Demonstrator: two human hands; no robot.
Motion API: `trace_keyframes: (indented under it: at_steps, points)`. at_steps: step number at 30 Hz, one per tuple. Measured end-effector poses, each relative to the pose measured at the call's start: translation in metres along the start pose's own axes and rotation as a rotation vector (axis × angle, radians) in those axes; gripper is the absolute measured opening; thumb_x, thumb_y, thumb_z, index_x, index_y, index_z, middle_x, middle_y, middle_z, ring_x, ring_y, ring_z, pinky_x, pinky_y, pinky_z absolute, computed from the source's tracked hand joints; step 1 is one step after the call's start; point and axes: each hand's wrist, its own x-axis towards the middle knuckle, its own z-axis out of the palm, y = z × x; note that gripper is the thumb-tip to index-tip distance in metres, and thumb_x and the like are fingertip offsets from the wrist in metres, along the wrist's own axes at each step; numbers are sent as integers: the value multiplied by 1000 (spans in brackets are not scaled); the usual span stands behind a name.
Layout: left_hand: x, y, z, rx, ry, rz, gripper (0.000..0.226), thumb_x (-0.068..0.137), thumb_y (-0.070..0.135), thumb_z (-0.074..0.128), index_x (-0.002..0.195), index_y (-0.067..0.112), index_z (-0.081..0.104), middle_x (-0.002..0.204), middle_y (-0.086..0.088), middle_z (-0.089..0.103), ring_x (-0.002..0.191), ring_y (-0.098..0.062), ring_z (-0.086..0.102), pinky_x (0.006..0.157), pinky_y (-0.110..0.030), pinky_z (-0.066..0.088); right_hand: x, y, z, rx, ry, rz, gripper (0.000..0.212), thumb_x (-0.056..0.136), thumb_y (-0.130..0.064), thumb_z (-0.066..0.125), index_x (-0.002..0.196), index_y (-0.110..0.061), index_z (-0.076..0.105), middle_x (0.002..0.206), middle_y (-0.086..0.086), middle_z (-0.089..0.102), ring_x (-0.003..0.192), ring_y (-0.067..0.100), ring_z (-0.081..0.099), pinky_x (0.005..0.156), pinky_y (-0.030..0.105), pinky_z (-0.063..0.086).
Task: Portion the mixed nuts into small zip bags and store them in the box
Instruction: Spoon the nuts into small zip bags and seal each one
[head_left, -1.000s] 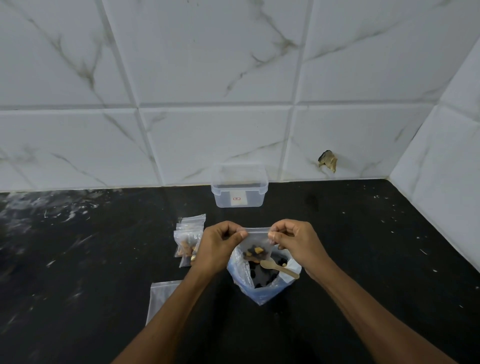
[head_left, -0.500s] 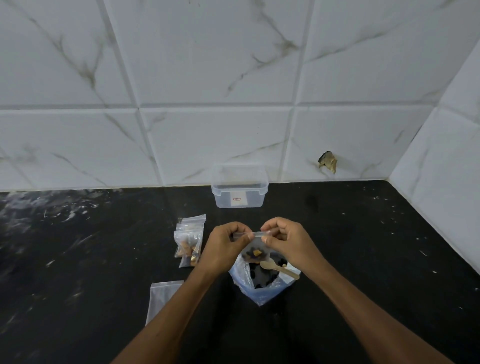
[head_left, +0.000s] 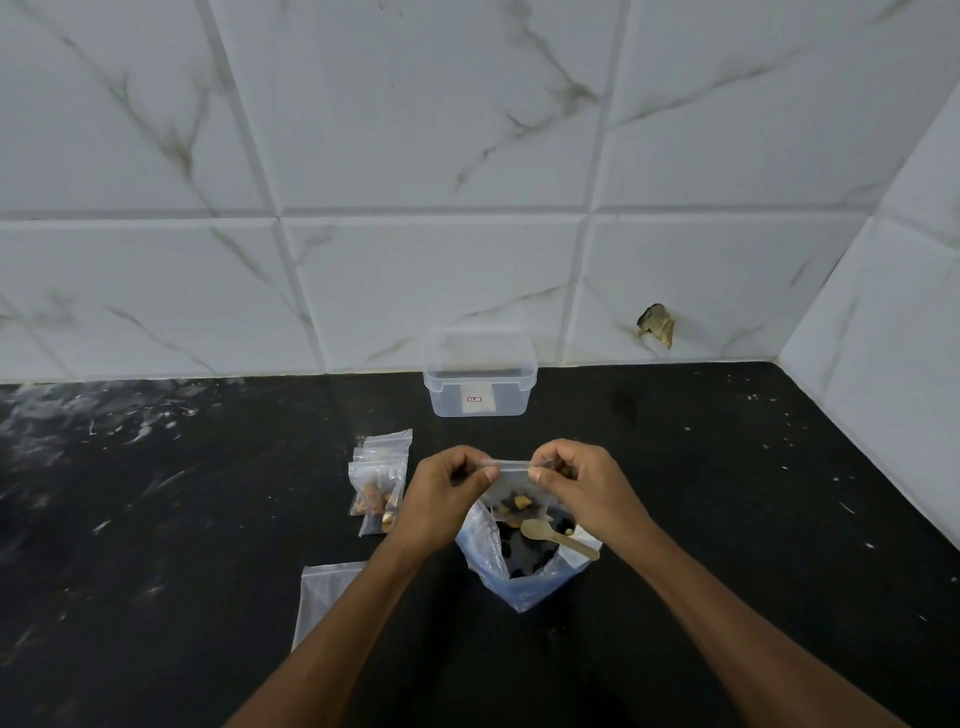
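A small zip bag (head_left: 511, 488) with a few nuts in its bottom hangs between my hands. My left hand (head_left: 441, 499) pinches the left end of its top strip and my right hand (head_left: 582, 488) pinches the right end. Right below it stands the large open bag of mixed nuts (head_left: 524, 577), with a wooden spoon (head_left: 558, 538) resting across its mouth. Filled small bags (head_left: 376, 483) lie in a pile to the left. The clear plastic box (head_left: 478, 376) stands open against the wall behind.
A flat empty zip bag (head_left: 324, 592) lies on the black counter (head_left: 727, 493) by my left forearm. White tiled walls close the back and the right side. A chipped hole (head_left: 655, 325) marks the back wall.
My hands have moved closer together along the small bag's top strip and lifted slightly. Nothing else on the counter has moved.
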Motion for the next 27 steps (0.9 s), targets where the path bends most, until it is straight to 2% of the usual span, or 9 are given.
trace_keyframes:
  at_steps: [4,6,9,13,20,24,27]
  points:
    - [-2,0,0,32,15,-10,13,93,12,65,86,22,69,89,1,71,83,-4,67,73,-17,54,0,-1,3,35,-26,21,11,87,-11,67,90,-22,66,79,-7,65,70,-2,60,63,15,48]
    - [-3,0,0,51,8,-6,13,93,12,66,86,23,69,87,2,71,83,-5,67,72,-17,54,-1,-2,5,36,-36,-7,14,86,-11,69,92,-23,67,78,-8,65,70,-2,60,63,13,47]
    - [-3,-1,1,37,0,-6,12,92,12,67,87,21,71,88,1,72,84,-7,69,73,-19,54,-1,-4,6,-18,-45,-56,10,87,-12,67,84,-22,69,77,-11,66,75,-3,61,65,11,45]
    - [-4,1,1,-7,-23,18,12,91,9,67,91,21,70,91,-4,72,87,-13,68,78,-24,57,1,-3,7,-58,-35,-72,15,89,-12,64,81,-24,67,79,-11,66,78,-1,62,66,11,45]
    - [-3,-1,1,1,20,-24,10,91,8,67,88,18,70,84,1,71,77,-3,66,70,-17,54,2,-1,9,-18,-26,-21,9,88,-12,65,83,-19,70,79,-6,68,77,2,64,66,14,49]
    - [-7,-1,-3,1,45,-26,12,91,6,66,86,17,70,87,-3,72,79,-5,67,72,-16,55,1,3,5,-6,-39,33,7,88,-12,67,88,-18,70,82,-5,68,78,3,64,66,15,51]
    - [-10,0,-6,-9,47,-30,13,90,4,66,85,15,70,87,-6,72,77,-4,66,72,-17,55,-1,3,5,-64,-18,22,8,88,-12,67,84,-18,70,77,-6,67,74,0,61,63,12,48]
